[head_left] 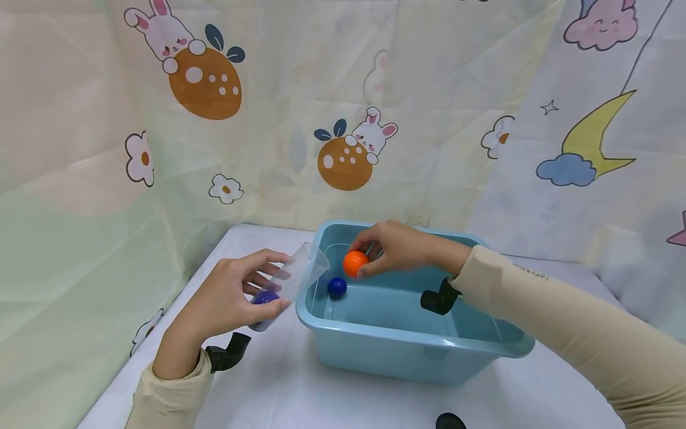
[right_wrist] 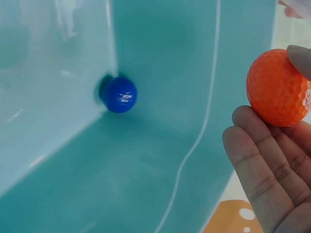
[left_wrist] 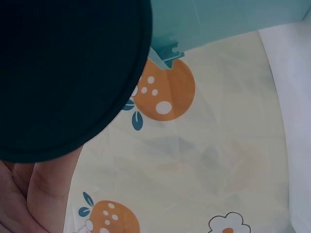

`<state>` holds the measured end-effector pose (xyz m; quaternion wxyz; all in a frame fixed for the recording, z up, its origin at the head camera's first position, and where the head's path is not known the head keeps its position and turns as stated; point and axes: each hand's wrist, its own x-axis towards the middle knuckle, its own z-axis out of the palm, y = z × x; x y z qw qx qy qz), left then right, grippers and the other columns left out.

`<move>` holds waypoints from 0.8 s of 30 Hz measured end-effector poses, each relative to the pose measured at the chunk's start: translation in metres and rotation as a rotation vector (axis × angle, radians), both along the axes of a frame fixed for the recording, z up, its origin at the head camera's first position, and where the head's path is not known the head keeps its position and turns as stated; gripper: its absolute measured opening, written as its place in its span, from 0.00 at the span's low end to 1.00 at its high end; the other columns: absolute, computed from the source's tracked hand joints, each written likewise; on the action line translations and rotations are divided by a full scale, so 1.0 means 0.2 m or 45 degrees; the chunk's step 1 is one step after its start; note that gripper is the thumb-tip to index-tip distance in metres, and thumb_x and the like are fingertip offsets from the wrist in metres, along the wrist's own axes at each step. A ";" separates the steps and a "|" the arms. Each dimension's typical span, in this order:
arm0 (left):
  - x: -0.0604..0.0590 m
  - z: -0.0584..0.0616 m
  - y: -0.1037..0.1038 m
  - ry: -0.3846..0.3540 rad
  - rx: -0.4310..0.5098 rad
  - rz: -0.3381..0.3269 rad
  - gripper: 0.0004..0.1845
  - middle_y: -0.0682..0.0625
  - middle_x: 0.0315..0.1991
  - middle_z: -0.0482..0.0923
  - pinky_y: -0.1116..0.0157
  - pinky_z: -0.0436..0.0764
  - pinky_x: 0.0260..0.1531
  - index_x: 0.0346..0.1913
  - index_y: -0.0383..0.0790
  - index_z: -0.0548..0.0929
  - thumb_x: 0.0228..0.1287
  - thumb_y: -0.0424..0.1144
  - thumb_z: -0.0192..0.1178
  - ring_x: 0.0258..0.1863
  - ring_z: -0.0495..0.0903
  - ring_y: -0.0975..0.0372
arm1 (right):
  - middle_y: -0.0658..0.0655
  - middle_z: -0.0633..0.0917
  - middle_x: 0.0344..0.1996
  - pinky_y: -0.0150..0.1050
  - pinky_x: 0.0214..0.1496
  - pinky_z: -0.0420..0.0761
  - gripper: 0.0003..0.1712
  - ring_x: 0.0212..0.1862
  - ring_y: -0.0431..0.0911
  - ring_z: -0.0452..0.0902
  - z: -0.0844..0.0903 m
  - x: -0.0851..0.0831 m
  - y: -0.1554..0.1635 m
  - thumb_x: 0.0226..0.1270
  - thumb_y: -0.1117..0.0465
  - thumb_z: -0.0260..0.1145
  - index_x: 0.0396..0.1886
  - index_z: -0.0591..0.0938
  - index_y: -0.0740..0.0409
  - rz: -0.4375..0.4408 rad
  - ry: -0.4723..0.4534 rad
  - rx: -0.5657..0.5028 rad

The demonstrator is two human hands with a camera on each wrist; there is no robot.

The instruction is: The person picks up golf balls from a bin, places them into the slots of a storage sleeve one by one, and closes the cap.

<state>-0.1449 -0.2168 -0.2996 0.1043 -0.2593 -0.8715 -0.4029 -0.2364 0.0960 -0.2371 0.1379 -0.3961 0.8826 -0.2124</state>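
Over the left end of the pale blue basin [head_left: 402, 353], in the head view, the right hand [head_left: 399, 244] pinches an orange ball [head_left: 355, 264] between thumb and fingers, near the mouth of a clear cup [head_left: 297, 280]. The left hand [head_left: 230, 298] curls round this cup and holds it tilted, mouth towards the basin, with one blue ball [head_left: 265, 297] low inside; a second blue ball [head_left: 337, 288] lies on the basin floor. Small dark lettering [head_left: 530, 271] runs along the right sleeve [head_left: 557, 322], too small to read surely. White cloth [head_left: 257, 399] covers the table, and behind it hangs pale fabric [head_left: 439, 77] printed with rabbits, orange fruit, flowers, clouds and a yellow moon. From the left wrist, a large dark disc [left_wrist: 68, 73] covers the upper left; only part of the fingers shows below it, so their grip cannot be told there. From the right wrist, the orange ball appears dimpled, with a white mark [right_wrist: 306, 98] at its edge, unreadable; the loose blue ball sits in a basin corner.
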 end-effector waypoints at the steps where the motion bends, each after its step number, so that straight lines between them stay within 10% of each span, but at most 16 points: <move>1: 0.00 0.00 0.00 -0.001 0.001 -0.002 0.26 0.51 0.46 0.92 0.64 0.91 0.40 0.60 0.44 0.86 0.59 0.38 0.80 0.39 0.92 0.63 | 0.57 0.90 0.50 0.42 0.55 0.90 0.21 0.51 0.50 0.89 0.01 0.00 0.00 0.69 0.61 0.79 0.59 0.88 0.64 0.003 0.002 -0.012; 24: 0.00 0.00 0.00 -0.006 -0.006 -0.017 0.25 0.49 0.46 0.92 0.62 0.92 0.39 0.61 0.44 0.86 0.60 0.38 0.79 0.39 0.92 0.62 | 0.56 0.91 0.49 0.48 0.60 0.88 0.19 0.51 0.49 0.89 0.15 0.03 -0.01 0.71 0.63 0.76 0.58 0.87 0.65 0.067 -0.063 -0.208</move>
